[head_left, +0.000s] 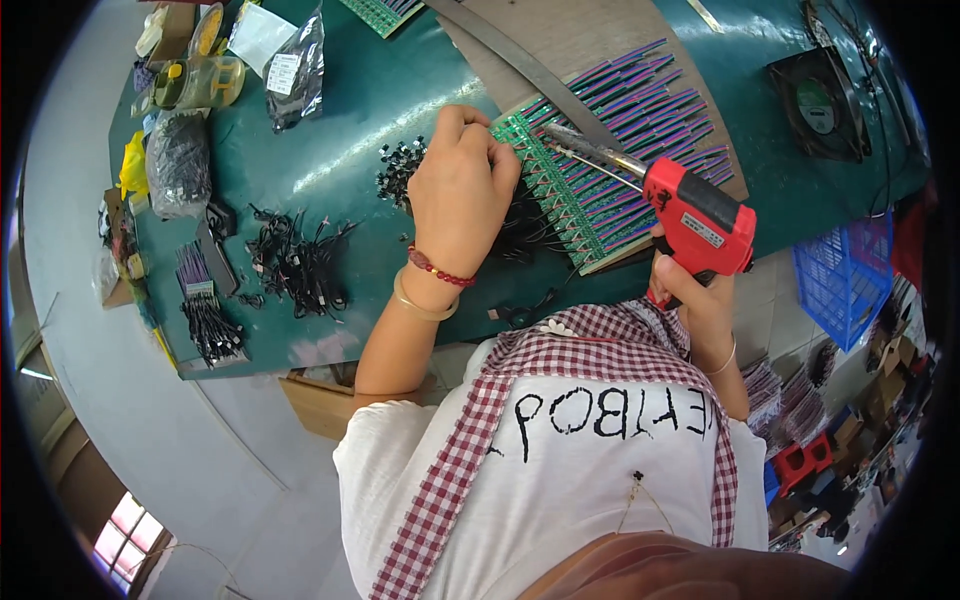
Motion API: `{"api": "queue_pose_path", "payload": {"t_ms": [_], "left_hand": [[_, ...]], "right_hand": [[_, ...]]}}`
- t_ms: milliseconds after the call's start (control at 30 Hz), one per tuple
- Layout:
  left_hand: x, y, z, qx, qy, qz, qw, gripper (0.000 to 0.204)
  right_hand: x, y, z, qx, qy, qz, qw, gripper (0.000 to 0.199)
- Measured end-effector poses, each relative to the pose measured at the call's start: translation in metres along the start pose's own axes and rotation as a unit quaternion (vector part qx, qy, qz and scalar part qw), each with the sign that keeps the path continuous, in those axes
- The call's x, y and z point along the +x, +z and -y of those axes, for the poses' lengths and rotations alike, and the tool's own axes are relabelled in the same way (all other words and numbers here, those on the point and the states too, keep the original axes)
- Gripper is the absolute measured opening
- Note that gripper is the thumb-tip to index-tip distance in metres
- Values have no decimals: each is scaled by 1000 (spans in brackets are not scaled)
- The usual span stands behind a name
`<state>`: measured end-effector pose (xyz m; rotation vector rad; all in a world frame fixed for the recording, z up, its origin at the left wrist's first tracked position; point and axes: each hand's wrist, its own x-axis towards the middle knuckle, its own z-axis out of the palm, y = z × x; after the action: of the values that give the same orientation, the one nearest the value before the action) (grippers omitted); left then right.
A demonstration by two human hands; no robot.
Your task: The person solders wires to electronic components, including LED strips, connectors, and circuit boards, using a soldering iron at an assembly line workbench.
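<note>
A: Green circuit board strip (560, 190) first: it lies slanted on the green worktop (350, 120), right between the two hands, propped on a brown backing board (590, 40). Why tilted like that?

B: As I judge it, so the row of joints faces the tool. Starting at the far left, well away from either grip, sit clear bags (180, 160) of parts and a yellow-lidded jar (205, 82), parked out of the working zone.

A: And the black stuff nearer in?

B: A tangle of black wired parts (295, 265) lies left of the left hand (462, 190), and a small heap of black components (400, 168) just beside its knuckles, close enough to pick from. That hand's grip is curled closed, fingertips pinched down at the board's near-left end; whatever tiny part it pinches is hidden under the fingers, so I cannot tell what it holds.

A: To the right of it?

B: Purple and pink leads (650, 90) fan out beyond the board's far edge. The red soldering gun (700, 220) points its metal tip back toward the left grip, almost at the pinched spot. The right hand (700, 300) is wrapped fully shut around the gun's handle, below the body, probably for a steady aim.

A: Further right?

B: A black fan (822, 100) and a blue basket (845, 275), well apart from both grips.
</note>
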<state>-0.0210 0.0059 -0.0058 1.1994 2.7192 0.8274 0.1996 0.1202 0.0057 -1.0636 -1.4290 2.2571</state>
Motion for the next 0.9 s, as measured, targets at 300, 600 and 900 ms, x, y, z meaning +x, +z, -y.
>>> {"api": "queue_pose_path", "payload": {"t_ms": [300,600,900], "left_hand": [[0,1,-1,-1,-2,-3,1000,14],[0,1,1,-5,8,-1,1000,11],[0,0,0,2,8,5,1000,11]], "right_hand": [[-4,-2,-6,-69,10,-5,998,16],[-9,6,0,-66,-2,-31,997,28],[-11,2,1,-56,-5,-15,998,29]]}}
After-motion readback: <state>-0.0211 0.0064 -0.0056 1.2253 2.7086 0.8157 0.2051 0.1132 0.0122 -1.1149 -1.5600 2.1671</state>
